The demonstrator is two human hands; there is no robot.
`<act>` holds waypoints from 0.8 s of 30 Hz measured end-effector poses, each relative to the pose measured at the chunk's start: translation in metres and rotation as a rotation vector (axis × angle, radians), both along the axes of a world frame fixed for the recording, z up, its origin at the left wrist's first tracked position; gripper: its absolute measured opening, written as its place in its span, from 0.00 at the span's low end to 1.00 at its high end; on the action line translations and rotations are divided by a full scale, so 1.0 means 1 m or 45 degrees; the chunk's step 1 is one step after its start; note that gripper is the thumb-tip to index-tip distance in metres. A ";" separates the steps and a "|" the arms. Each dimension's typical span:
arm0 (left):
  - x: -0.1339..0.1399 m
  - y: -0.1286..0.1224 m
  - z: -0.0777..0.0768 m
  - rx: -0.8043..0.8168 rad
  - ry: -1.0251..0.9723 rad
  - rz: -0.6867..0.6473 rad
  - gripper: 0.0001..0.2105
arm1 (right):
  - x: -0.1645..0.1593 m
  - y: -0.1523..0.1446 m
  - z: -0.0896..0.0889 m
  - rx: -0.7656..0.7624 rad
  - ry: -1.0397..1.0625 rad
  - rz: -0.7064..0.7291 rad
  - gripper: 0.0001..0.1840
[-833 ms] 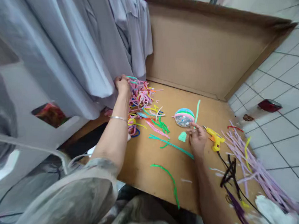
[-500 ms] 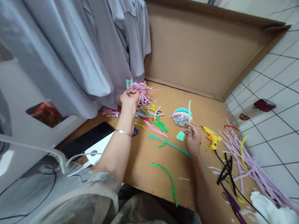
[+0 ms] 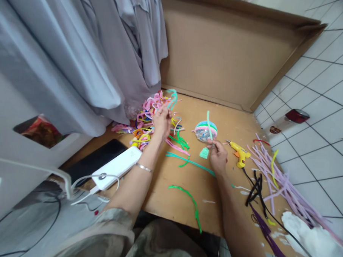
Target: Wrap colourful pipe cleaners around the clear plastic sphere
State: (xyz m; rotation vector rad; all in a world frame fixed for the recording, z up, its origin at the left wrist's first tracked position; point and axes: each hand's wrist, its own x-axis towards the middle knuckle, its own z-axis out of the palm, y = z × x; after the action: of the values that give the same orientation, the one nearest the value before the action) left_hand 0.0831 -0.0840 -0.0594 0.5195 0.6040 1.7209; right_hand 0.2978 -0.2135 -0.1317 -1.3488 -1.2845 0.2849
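My left hand (image 3: 162,121) is closed on a bent teal pipe cleaner (image 3: 174,99), which loops up beyond the fingers. Behind and beneath that hand lies a tangled pile of coloured pipe cleaners (image 3: 143,114), mostly pink. A pale green pipe cleaner (image 3: 208,120) stands up from the pinched fingers of my right hand (image 3: 218,156). Just past it sits a round clear piece (image 3: 202,134) with blue, green and pink bands; whether the strip touches it I cannot tell. A small mint-green folded piece (image 3: 203,153) lies left of my right hand.
To the right are a yellow glue gun (image 3: 240,154), lilac pipe cleaners (image 3: 288,190), black strips (image 3: 255,189) and white fluff (image 3: 311,235). A white power bank (image 3: 118,168) and black slab (image 3: 99,161) lie left. Cardboard (image 3: 209,50) walls the table's back.
My left hand has moved right from the pile with the teal pipe cleaner, which now loops to the right. My right hand keeps its pale green strip, almost still. The view has shifted slightly.
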 end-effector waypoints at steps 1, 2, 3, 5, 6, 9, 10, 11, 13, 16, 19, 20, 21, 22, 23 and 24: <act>0.006 -0.008 -0.004 -0.029 -0.031 -0.096 0.06 | 0.000 0.000 0.000 0.009 -0.011 0.000 0.13; 0.012 -0.016 -0.008 -0.060 -0.062 -0.180 0.06 | 0.000 0.000 0.000 0.012 -0.018 0.001 0.13; 0.017 -0.024 -0.012 -0.085 -0.088 -0.246 0.07 | 0.000 0.000 0.000 0.010 -0.023 0.003 0.13; 0.024 -0.035 -0.017 -0.158 -0.125 -0.372 0.07 | 0.001 0.000 -0.001 0.005 -0.029 0.007 0.14; 0.026 -0.039 -0.019 -0.193 -0.141 -0.403 0.07 | 0.001 0.000 -0.001 0.005 -0.035 0.008 0.14; 0.026 -0.043 -0.022 -0.276 -0.203 -0.431 0.09 | 0.001 0.000 0.000 0.016 -0.056 -0.005 0.14; 0.026 -0.043 -0.023 -0.295 -0.228 -0.430 0.10 | 0.001 0.000 0.000 0.016 -0.061 -0.010 0.14; 0.025 -0.043 -0.023 -0.311 -0.249 -0.431 0.12 | 0.001 0.000 0.001 0.014 -0.064 -0.012 0.14; 0.024 -0.043 -0.023 -0.330 -0.282 -0.434 0.13 | 0.002 -0.001 0.001 0.007 -0.071 -0.012 0.14; 0.024 -0.045 -0.023 -0.316 -0.308 -0.455 0.12 | 0.003 -0.001 0.000 0.009 -0.093 0.000 0.14; 0.026 -0.050 -0.025 -0.267 -0.284 -0.531 0.08 | 0.003 -0.002 0.000 0.023 -0.118 -0.003 0.15; 0.027 -0.051 -0.025 -0.256 -0.265 -0.563 0.08 | 0.002 -0.002 0.001 0.030 -0.126 -0.007 0.15; 0.028 -0.053 -0.026 -0.253 -0.249 -0.588 0.07 | 0.002 -0.003 0.002 0.040 -0.135 -0.014 0.15; 0.029 -0.055 -0.027 -0.257 -0.240 -0.607 0.08 | 0.001 -0.003 0.004 0.052 -0.147 -0.019 0.15; 0.030 -0.056 -0.027 -0.268 -0.237 -0.617 0.08 | 0.000 -0.004 0.006 0.066 -0.163 -0.023 0.15; 0.030 -0.056 -0.028 -0.283 -0.238 -0.615 0.08 | -0.001 -0.004 0.008 0.081 -0.181 -0.028 0.15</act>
State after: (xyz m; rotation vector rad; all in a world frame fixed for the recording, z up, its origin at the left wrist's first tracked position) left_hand 0.1127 -0.1403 -0.0870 0.3094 0.4801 1.2111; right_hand 0.2972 -0.2177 -0.1238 -1.3473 -1.3844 0.1337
